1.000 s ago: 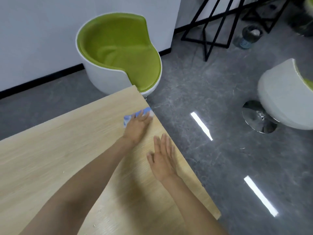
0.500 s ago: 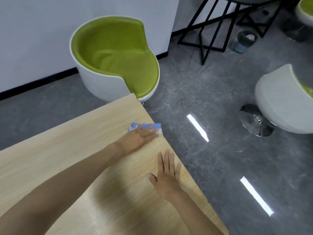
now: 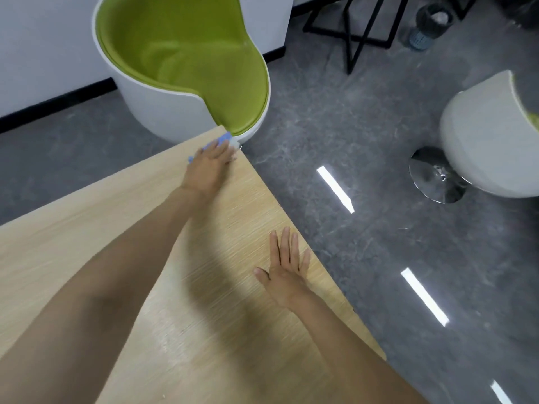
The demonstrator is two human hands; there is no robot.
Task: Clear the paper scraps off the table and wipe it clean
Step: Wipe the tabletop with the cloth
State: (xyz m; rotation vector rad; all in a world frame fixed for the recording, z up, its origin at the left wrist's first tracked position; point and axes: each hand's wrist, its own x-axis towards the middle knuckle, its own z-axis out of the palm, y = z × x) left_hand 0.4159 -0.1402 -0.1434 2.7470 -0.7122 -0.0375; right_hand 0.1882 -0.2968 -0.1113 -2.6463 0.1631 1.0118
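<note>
A light wooden table (image 3: 87, 243) fills the lower left. At its far corner my left hand (image 3: 208, 167) presses flat on a blue cloth (image 3: 223, 139), which mostly lies hidden under the palm and fingers. My right hand (image 3: 287, 269) rests flat on the tabletop near the right edge, fingers straight and slightly spread, holding nothing. A few tiny pale specks lie on the wood near the bottom edge of the view.
A green-cushioned white tub chair (image 3: 186, 68) stands just beyond the table corner. Another white chair (image 3: 490, 141) on a chrome base stands at the right. A small bin (image 3: 427, 23) and black metal legs (image 3: 358, 30) are at the top. Grey floor lies right of the table.
My left hand has slid the blue cloth along the right edge toward the far corner of the table. My right hand stayed flat by the right edge.
</note>
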